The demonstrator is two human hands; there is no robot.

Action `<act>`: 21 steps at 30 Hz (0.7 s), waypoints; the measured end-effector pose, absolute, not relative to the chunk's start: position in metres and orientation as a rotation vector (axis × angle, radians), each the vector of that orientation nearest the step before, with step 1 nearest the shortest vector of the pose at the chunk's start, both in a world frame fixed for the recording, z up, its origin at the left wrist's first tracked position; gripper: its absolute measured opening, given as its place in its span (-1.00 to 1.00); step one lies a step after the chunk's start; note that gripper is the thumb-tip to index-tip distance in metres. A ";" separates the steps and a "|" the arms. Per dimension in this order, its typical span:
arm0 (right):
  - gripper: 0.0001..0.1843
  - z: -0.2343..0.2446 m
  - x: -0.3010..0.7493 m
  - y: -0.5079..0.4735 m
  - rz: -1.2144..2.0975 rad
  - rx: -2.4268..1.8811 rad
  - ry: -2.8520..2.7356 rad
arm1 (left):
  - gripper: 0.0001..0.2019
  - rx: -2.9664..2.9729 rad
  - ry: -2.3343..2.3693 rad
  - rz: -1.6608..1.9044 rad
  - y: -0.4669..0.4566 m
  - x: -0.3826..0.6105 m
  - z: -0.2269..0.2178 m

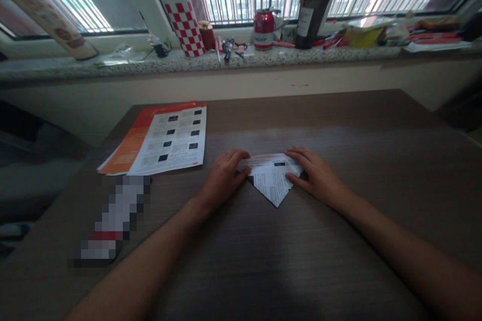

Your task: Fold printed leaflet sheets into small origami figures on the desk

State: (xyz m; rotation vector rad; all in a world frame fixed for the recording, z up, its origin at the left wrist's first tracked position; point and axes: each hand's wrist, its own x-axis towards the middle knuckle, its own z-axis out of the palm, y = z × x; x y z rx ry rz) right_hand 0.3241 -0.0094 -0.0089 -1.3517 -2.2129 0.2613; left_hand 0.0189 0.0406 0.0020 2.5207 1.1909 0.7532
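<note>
A folded sheet of printed paper [274, 180] lies on the table in front of me, its point towards me and its straight edge away. My left hand [227, 170] grips its left corner, thumb on the near side and fingers curled at the far edge. At the opposite corner my right hand [314, 175] holds the paper the same way, with a gap between thumb and fingers. The undersides of both hands' fingertips are partly hidden.
Printed orange and white sheets [169, 140] lie at the table's back left, above a blurred-out oblong object [115, 220]. On the granite windowsill [233, 62] stand a checkered bottle [184, 25], a red can [263, 30], a dark lidded cup [312, 15] and several small items.
</note>
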 end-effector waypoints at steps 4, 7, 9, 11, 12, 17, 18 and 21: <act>-0.37 -0.006 0.323 -0.010 0.249 -1.361 -2.192 | -0.67 2.511 1.192 0.783 0.041 0.019 0.000; -0.34 -0.003 0.322 -0.010 0.217 -1.340 -2.186 | -0.63 2.527 1.169 0.791 0.042 0.019 0.000; -0.33 -0.003 0.321 -0.010 0.179 -1.328 -2.189 | -0.60 2.549 1.158 0.783 0.042 0.019 0.001; -0.32 -0.003 0.321 -0.010 0.126 -1.322 -2.203 | -0.58 2.574 1.152 0.773 0.042 0.020 0.001; -0.32 -0.003 0.320 -0.010 0.098 -1.319 -2.214 | -0.59 2.584 1.150 0.767 0.042 0.020 0.001; -0.48 -0.002 0.320 -0.011 0.011 -1.280 -2.272 | -0.71 2.637 1.116 0.752 0.042 0.020 0.002; -0.54 -0.001 0.319 -0.011 0.012 -1.273 -2.276 | -0.72 2.649 1.108 0.754 0.042 0.020 0.003; -0.64 0.003 0.318 -0.012 0.053 -1.253 -2.292 | -0.77 2.686 1.106 0.754 0.041 0.021 0.005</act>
